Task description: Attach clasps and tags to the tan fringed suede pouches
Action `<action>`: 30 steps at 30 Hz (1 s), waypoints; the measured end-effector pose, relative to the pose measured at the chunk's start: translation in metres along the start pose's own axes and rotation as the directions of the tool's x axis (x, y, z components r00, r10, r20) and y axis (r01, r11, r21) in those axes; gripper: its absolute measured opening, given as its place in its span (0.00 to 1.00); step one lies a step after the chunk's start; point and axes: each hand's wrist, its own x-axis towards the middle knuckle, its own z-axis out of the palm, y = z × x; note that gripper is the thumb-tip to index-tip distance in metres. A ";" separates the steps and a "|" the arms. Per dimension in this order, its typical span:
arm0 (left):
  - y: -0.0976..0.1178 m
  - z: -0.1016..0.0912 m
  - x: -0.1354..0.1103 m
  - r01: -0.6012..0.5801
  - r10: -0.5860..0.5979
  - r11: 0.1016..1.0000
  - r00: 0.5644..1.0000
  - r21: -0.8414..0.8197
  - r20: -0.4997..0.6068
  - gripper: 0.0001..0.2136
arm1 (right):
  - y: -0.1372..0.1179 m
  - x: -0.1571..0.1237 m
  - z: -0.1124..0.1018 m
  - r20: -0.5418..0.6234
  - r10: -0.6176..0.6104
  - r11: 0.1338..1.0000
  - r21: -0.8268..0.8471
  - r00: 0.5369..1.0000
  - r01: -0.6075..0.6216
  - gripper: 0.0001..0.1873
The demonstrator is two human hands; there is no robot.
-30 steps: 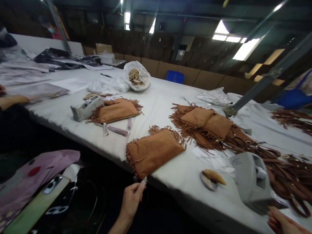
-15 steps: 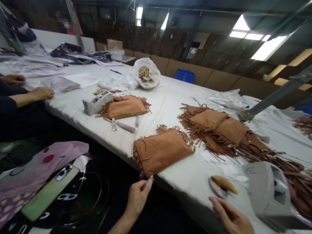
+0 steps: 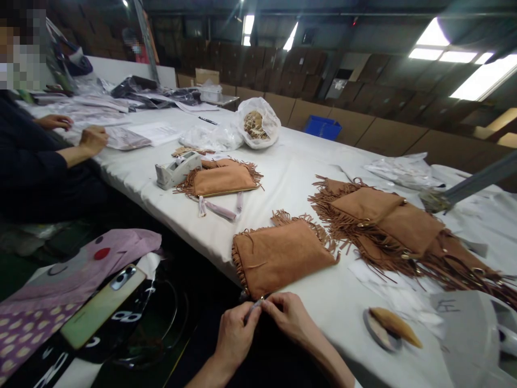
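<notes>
A tan suede fringed pouch [image 3: 283, 253] lies at the near edge of the white table [image 3: 291, 178]. My left hand [image 3: 236, 337] and my right hand [image 3: 288, 318] meet just below its near corner. Both pinch a small metal piece [image 3: 256, 305] that hangs off that corner; it is too small to name. A pile of the same fringed pouches [image 3: 388, 221] with dark straps lies to the right. Another single pouch [image 3: 222, 180] lies farther back beside a grey tape dispenser [image 3: 177, 168].
A second grey tape dispenser [image 3: 476, 334] and a tape roll with a tan scrap [image 3: 388, 326] sit at the right. A phone [image 3: 103, 306] lies on pink cloth at the left. A person in dark sleeves [image 3: 36, 156] works at the far left. A plastic bag [image 3: 258, 123] stands behind.
My right hand has come in from the right edge and joined my left hand at the pouch's near corner. The view has shifted left, bringing the person at the left into sight.
</notes>
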 end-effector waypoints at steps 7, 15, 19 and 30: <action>0.002 -0.003 0.000 -0.036 0.036 0.999 0.999 -0.021 0.000 0.15 | 0.000 0.006 0.005 -0.053 0.078 0.989 -0.125 0.996 -0.084 0.18; 0.000 0.002 -0.002 -0.011 0.011 0.998 1.000 -0.054 0.010 0.17 | 0.001 0.002 0.010 -0.091 0.151 0.988 -0.012 0.984 -0.153 0.14; 0.000 0.006 -0.004 -0.016 0.016 1.000 1.000 -0.014 -0.007 0.19 | 0.007 0.004 0.014 0.086 0.234 0.924 0.290 0.968 -0.250 0.15; -0.004 0.011 -0.013 -0.119 0.119 0.993 0.986 0.009 -0.112 0.14 | 0.012 0.004 0.020 0.053 0.273 0.888 0.370 0.961 -0.273 0.15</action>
